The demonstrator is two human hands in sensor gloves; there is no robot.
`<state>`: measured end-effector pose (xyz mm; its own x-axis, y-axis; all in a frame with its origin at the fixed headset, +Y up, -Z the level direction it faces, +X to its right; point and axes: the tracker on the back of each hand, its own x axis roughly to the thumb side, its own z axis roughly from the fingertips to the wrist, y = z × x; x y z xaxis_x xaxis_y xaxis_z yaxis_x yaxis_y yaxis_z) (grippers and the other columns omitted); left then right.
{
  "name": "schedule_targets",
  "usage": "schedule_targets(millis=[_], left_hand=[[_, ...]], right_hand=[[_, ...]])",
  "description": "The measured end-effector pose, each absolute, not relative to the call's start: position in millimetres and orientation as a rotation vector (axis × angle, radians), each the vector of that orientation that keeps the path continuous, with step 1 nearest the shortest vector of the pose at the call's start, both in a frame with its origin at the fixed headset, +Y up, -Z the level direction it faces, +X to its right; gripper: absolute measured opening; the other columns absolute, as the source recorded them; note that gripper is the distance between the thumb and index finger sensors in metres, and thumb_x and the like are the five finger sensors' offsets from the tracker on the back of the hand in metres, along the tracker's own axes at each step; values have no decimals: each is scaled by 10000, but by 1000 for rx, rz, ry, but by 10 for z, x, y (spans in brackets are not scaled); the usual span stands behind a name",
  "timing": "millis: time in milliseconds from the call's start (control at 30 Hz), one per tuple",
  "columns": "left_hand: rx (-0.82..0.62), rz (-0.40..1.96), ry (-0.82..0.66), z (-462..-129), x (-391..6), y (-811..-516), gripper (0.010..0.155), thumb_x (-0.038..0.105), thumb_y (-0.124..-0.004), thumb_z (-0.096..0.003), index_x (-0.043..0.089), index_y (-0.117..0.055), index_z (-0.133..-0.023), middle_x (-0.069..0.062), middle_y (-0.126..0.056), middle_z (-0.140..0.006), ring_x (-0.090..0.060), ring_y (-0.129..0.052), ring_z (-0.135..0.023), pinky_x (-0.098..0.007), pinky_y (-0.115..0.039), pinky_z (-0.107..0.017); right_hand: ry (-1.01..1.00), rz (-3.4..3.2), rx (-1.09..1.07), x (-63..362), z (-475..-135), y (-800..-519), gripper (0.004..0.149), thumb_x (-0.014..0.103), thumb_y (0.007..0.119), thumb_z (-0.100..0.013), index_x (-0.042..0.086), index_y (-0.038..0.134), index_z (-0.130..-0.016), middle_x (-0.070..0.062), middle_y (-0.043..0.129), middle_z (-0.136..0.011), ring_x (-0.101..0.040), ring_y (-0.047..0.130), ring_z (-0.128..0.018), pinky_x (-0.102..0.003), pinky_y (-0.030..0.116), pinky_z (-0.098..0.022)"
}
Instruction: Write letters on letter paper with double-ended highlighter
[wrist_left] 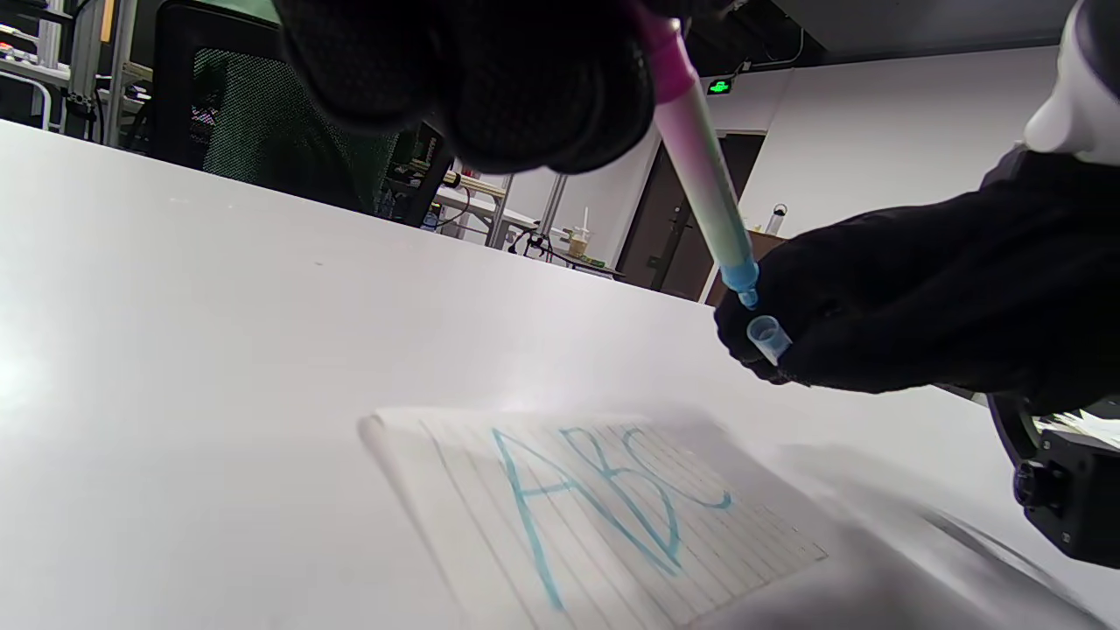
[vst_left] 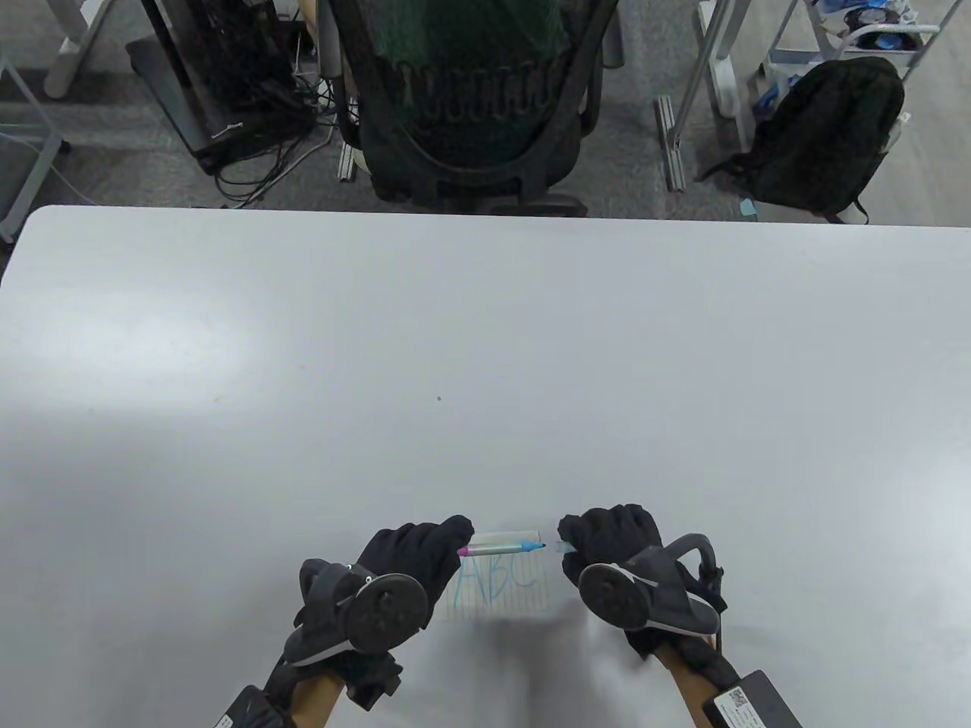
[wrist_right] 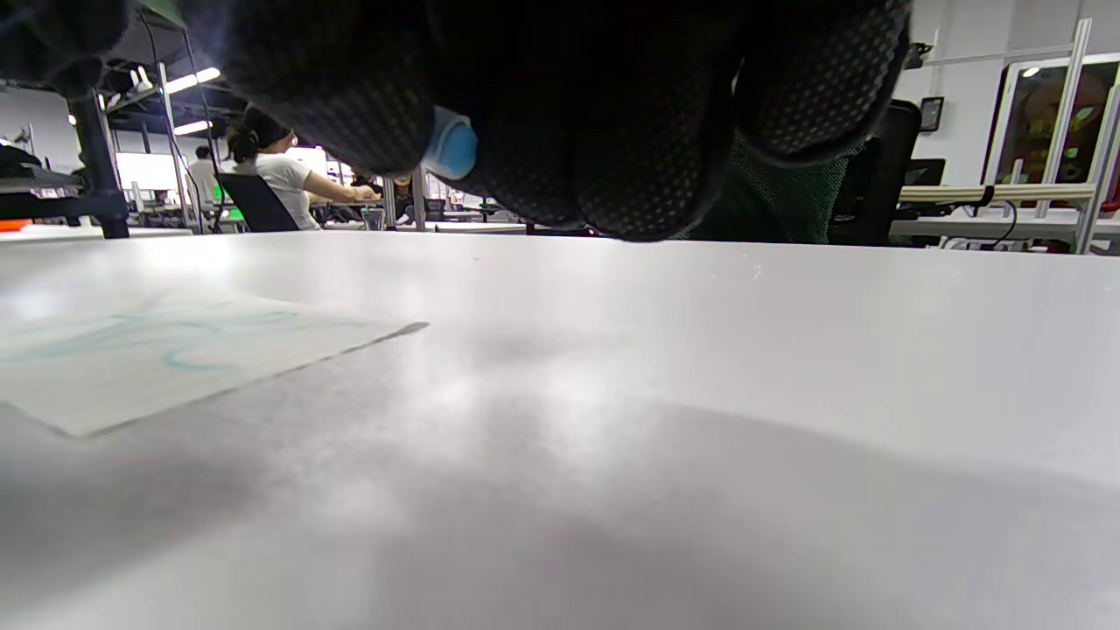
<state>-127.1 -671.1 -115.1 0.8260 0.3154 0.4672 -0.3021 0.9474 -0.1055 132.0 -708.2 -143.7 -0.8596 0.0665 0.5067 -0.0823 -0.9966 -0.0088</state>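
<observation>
A small lined letter paper [vst_left: 501,584] lies near the table's front edge with "ABC" written on it in blue [wrist_left: 604,512]; its corner shows in the right wrist view [wrist_right: 175,354]. Above it my left hand [vst_left: 413,550] grips the pink end of the double-ended highlighter [vst_left: 501,545], its bare blue tip [wrist_left: 745,293] pointing right. My right hand [vst_left: 607,538] pinches the clear blue cap [wrist_left: 768,338], held just off the tip, open end toward it. The cap's closed end [wrist_right: 455,145] peeks out between my right fingers.
A white table [vst_left: 485,364] stretches far ahead of the hands. Beyond its far edge stand a black mesh office chair [vst_left: 470,98], a black backpack [vst_left: 827,136] on the floor and a cable cart [vst_left: 220,83]. People sit at distant desks [wrist_right: 280,179].
</observation>
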Motion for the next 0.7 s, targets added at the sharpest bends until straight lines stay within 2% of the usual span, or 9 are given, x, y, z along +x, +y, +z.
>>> schedule_targets(millis=[433, 500, 600, 700], left_hand=[[-56, 305, -526, -1136, -1204, -6757, 492, 349, -541, -618, 230, -558, -1096, 19, -813, -972, -111, -902, -757, -462, -761, -736], [-75, 265, -529, -1131, -1181, -6793, 506, 347, -542, -613, 222, -557, -1103, 10, -815, -970, -122, -906, -755, -470, -758, -735], [-56, 74, -514, -1123, -1164, -6835, 528, 359, -541, -594, 219, -571, -1103, 10, -839, -945, -123, -919, -736, -469, -771, -724], [-87, 82, -512, -1142, -1185, -6878, 521, 359, -544, -583, 220, -602, -1082, 12, -854, -915, -125, -929, -705, -472, -778, -714]], right_hand=[[-45, 2858, 896, 1247, -1385, -7053, 509, 396, 757, -494, 115, 768, -918, -155, 856, -845, -363, 886, -732, -649, 676, -636], [-83, 2854, 935, 1214, -1354, -7029, 508, 398, 766, -485, 111, 779, -904, -159, 861, -833, -366, 887, -722, -652, 676, -635], [-179, 2906, 996, 1184, -1309, -6975, 512, 420, 758, -481, 111, 784, -889, -145, 877, -808, -347, 911, -692, -644, 695, -631], [-223, 2937, 1023, 1147, -1279, -6946, 514, 422, 751, -482, 99, 781, -881, -151, 894, -776, -330, 940, -648, -634, 723, -617]])
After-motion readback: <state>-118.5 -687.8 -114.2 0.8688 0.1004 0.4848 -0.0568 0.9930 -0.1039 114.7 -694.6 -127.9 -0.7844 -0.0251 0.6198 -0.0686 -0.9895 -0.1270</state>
